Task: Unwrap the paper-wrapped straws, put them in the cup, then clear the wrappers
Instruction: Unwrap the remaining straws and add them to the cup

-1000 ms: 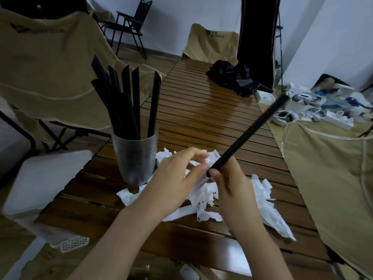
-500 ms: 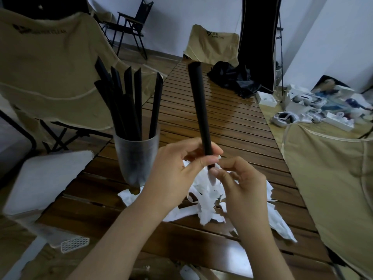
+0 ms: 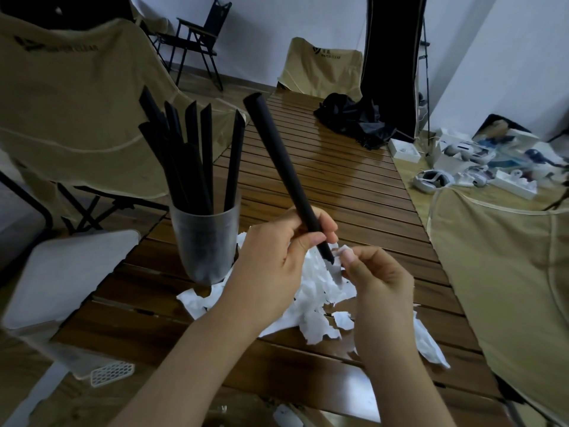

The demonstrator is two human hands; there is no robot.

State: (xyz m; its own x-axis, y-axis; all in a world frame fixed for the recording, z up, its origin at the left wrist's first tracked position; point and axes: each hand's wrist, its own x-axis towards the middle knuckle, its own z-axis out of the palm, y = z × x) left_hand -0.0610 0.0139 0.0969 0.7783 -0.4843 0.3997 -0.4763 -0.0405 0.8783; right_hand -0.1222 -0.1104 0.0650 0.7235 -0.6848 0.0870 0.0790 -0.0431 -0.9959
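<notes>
My left hand (image 3: 277, 257) grips a bare black straw (image 3: 283, 167) near its lower end; the straw leans up and to the left, over the table. My right hand (image 3: 378, 282) is just right of the straw's tip and pinches a small white scrap of wrapper (image 3: 343, 251). A translucent grey cup (image 3: 204, 241) stands to the left on the slatted wooden table (image 3: 338, 186), holding several black straws (image 3: 191, 158). Torn white wrappers (image 3: 320, 303) lie heaped on the table under and between my hands.
Beige folding chairs stand at the left (image 3: 70, 103), at the table's far end (image 3: 320, 72) and at the right (image 3: 508, 272). A black cloth bundle (image 3: 354, 121) lies at the far end of the table. A white stool (image 3: 67, 278) sits lower left. White boxes and headsets (image 3: 462, 167) clutter the floor right.
The straw swung from pointing up-right to leaning up-left and passed from my right hand to my left. My right hand drew back with a scrap of wrapper.
</notes>
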